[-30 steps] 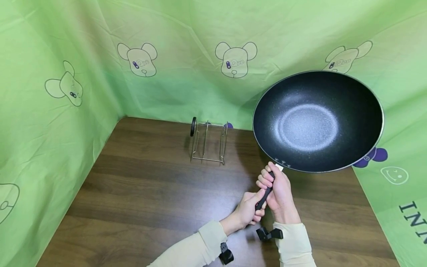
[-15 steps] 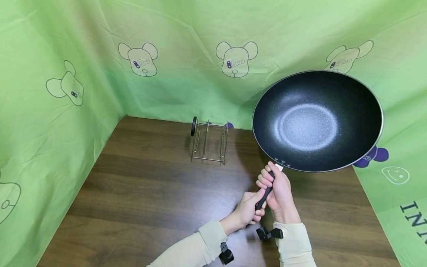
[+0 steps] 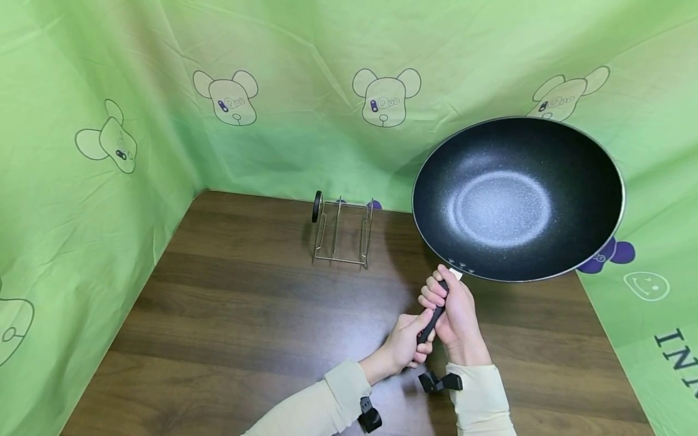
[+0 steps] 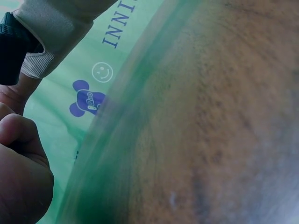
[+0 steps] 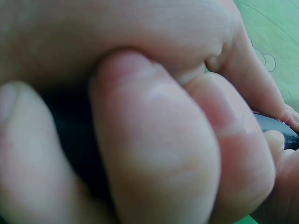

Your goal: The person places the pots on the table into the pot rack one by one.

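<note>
A large black non-stick wok (image 3: 518, 198) is held tilted above the right side of the wooden table (image 3: 245, 315), its speckled inside facing me. Its black handle (image 3: 432, 320) runs down towards me. My right hand (image 3: 455, 312) grips the upper part of the handle, fingers curled round it. My left hand (image 3: 406, 345) grips the lower end of the handle. The right wrist view is filled with curled fingers (image 5: 154, 154) wrapped on the dark handle (image 5: 77, 154). In the left wrist view only blurred table (image 4: 219, 121), my knuckles (image 4: 21, 177) and the right sleeve (image 4: 56, 28) show.
A small wire rack (image 3: 342, 233) with a black knob stands at the back middle of the table. Green cloth with bear prints (image 3: 386, 95) walls the table at the left, back and right. Black wrist-camera mounts (image 3: 438, 381) sit on both sleeves.
The wok has dipped very slightly; both hands keep their grip on the handle.
</note>
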Available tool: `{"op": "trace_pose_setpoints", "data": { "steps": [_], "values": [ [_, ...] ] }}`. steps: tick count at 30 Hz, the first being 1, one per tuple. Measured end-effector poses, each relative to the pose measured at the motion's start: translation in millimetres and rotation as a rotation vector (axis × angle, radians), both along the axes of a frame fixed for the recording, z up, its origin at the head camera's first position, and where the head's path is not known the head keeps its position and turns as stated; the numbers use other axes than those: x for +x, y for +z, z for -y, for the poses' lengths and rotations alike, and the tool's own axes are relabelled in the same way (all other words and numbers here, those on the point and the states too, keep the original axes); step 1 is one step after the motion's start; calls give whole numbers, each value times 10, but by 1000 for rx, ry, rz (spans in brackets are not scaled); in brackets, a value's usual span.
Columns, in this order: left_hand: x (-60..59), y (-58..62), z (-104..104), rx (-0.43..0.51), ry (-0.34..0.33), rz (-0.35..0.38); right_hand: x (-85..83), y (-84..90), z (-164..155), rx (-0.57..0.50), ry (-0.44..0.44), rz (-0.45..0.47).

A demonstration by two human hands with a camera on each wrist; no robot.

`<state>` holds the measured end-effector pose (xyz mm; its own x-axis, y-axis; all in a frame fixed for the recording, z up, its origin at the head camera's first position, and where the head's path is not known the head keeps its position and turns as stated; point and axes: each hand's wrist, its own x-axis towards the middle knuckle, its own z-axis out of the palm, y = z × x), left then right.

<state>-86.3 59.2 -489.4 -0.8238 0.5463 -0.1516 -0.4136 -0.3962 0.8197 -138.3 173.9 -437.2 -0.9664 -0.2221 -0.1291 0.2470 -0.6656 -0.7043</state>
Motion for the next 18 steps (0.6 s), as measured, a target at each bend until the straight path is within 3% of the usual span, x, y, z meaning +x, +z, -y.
{"op": "trace_pose_setpoints", "data": {
  "steps": [18],
  "values": [
    [34, 11, 6, 7, -1, 5, 33, 28, 15, 16, 8, -4]
  ]
}}
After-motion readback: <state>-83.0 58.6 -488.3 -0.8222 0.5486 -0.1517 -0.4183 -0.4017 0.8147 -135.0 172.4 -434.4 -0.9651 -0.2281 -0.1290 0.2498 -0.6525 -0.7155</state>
